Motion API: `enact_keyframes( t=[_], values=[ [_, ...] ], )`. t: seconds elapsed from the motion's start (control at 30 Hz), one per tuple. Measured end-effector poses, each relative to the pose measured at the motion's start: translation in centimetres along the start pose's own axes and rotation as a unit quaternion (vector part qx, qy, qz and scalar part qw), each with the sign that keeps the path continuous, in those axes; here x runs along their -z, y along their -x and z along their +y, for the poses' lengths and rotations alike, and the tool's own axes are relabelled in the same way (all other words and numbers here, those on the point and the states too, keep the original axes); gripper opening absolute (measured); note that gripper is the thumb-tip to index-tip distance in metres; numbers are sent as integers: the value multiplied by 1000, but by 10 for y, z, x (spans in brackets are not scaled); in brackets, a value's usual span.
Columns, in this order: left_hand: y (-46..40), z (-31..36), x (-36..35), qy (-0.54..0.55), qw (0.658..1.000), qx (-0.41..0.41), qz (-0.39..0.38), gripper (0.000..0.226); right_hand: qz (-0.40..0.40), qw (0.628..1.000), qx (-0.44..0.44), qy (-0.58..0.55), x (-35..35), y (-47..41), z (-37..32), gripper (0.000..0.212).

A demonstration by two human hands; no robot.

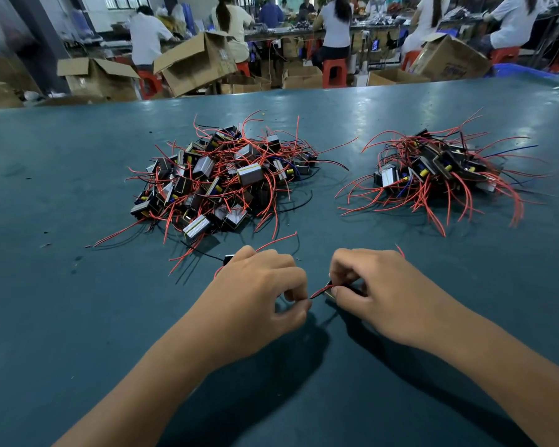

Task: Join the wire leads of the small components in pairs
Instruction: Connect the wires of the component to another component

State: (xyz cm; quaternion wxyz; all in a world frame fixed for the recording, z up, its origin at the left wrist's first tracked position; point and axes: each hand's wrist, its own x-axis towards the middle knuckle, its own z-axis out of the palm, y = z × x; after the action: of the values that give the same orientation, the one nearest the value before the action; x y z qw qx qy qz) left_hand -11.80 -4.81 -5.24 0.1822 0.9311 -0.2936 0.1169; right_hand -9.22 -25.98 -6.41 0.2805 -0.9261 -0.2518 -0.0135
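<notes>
A red lead was pinched between the left hand and right hand, apparently for joining, with both component piles kept within reach ahead.

Left hand, right hand: both bare, no gloves, rings or watch. Forearms bare, no sleeves in view.

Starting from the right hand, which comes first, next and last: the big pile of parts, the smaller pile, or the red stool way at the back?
From the right hand, in the head view:
1. The big pile of components, ahead and to the left, and the smaller pile, ahead and to the right: too close to call.
2. The red stool, far behind the table.
</notes>
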Motion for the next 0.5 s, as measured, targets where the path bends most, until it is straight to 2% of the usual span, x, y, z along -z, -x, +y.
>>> enact_keyframes(
  t=[0.3,0.5],
  values=[
    [1,-6,-4,-17,1000,11,-5,22,18,999,-17,-25,-6,-1,2,14],
    [0,-10,-7,11,998,52,14,20,54,997,-36,-48,-8,-3,4,18]
  ],
)
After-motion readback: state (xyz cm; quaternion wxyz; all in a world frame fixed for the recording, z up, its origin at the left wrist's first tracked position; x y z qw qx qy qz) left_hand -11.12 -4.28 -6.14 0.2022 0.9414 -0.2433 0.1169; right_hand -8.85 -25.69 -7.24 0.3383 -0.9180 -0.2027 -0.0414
